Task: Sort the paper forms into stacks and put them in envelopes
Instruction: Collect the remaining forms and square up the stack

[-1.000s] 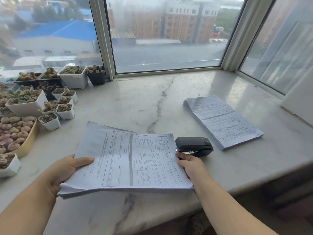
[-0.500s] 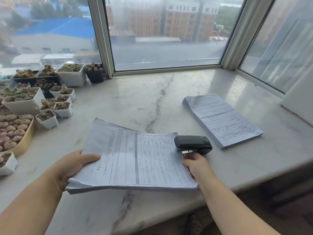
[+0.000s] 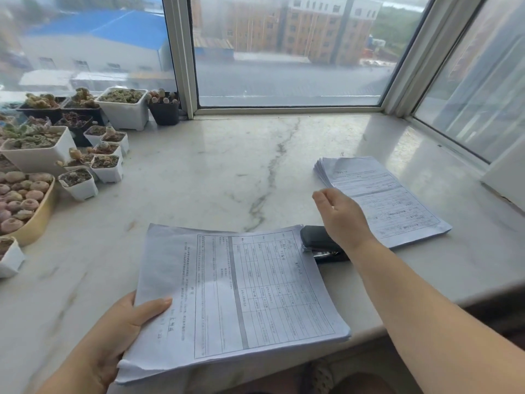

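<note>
Home window nook: marble sill [image 3: 216,172] crowded with succulent pots [image 3: 122,108].

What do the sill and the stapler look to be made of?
Windowsill: polished marble or similar stone, judging by its grey veining and glossy reflections. Stapler: seemingly black plastic with a smooth casing, with a shiny metal part at its lower edge; mostly hidden behind the right hand.

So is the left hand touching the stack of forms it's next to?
Touching. The head view shows the left hand gripping the held stack, thumb on top.
</note>
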The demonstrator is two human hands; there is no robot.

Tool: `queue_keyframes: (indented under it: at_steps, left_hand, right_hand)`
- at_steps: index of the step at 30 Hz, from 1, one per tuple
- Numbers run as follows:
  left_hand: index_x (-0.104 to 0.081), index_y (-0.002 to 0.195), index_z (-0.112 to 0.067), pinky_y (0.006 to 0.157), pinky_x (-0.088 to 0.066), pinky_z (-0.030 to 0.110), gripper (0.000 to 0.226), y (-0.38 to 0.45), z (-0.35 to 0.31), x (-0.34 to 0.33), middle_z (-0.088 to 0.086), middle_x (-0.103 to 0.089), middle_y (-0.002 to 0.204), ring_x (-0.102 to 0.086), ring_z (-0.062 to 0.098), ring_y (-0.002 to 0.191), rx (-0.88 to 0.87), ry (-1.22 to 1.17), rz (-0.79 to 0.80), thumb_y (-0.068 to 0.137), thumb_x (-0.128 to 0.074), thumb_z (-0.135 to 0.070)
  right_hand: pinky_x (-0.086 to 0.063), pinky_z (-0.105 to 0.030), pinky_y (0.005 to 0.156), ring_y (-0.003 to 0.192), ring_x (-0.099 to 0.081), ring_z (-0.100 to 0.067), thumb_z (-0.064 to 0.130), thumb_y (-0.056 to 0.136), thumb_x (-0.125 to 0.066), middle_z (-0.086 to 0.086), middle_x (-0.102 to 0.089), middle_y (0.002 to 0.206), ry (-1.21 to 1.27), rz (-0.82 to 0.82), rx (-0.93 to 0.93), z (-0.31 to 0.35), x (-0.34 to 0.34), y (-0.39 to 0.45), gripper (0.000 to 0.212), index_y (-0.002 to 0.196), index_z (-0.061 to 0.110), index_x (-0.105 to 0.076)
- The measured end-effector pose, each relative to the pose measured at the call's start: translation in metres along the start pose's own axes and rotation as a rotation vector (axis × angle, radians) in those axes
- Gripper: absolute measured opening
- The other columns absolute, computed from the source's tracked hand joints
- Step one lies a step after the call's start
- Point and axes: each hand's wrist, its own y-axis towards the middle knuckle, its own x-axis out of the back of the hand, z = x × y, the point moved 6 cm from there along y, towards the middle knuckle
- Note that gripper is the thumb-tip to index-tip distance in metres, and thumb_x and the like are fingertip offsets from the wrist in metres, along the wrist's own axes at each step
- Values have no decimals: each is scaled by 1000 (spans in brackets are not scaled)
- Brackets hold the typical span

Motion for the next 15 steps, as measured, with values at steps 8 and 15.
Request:
queue_keyframes:
  at_steps: [8, 15]
  left_hand:
    - [-62, 109, 2, 48, -57, 36, 39, -6, 10, 5, 27, -70, 92, -70, 39, 69, 21, -2, 40, 71, -73, 1]
    - [-64, 106, 0, 53, -57, 36, 53, -7, 7, 7, 25, -72, 91, -71, 40, 73, 15, 20, 46, 56, -68, -18]
  right_hand:
    - [-38, -38, 99, 124, -48, -22, 64, 97, -28, -3, -54, 135, -244, 333, -173, -15, -45, 23, 62, 136, 20, -47]
    - [-35, -34, 90, 123, -49, -21, 67, 96, -24, 0, -56, 132, -374, 382, -211, -16, -53, 23, 63, 136, 24, -47]
